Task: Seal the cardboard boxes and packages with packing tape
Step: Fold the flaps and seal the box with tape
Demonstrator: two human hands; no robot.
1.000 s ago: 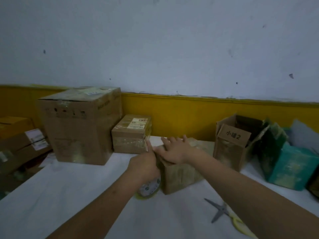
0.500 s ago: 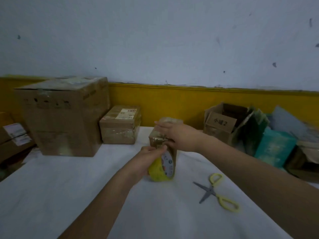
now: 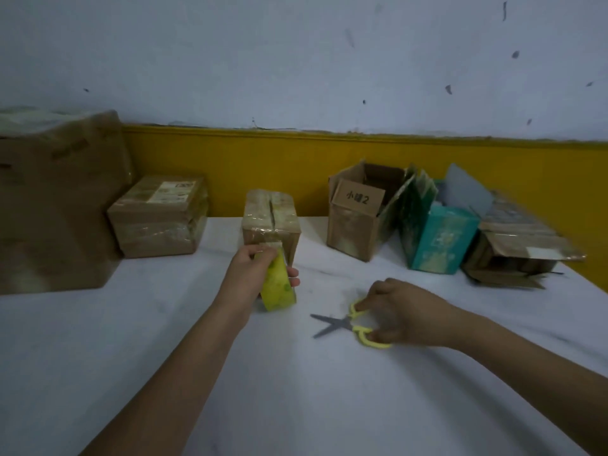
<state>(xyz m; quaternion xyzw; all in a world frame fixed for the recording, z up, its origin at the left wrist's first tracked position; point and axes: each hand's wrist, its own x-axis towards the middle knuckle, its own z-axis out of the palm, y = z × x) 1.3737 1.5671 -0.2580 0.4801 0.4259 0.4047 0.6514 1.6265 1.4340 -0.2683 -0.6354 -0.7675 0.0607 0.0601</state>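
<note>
Left hand (image 3: pixel 248 274) grips the yellow tape roll (image 3: pixel 279 289) just before the small taped box (image 3: pixel 271 218) mid-table, right hand (image 3: pixel 403 314) pinches the scissors (image 3: pixel 342 324) on the broad white table (image 3: pixel 148 357), open boxes (image 3: pixel 357 213) lining its far edge.

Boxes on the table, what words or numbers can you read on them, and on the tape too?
"小罐2": on the flap of the open cardboard box.
Sticker on the flat taped box: too blurred to read.
Print on the teal box: too blurred.
Marks on the big box: too blurred.
Yellow tape roll: pattern only, no readable words.
On the scissors: no writing seen.
</note>
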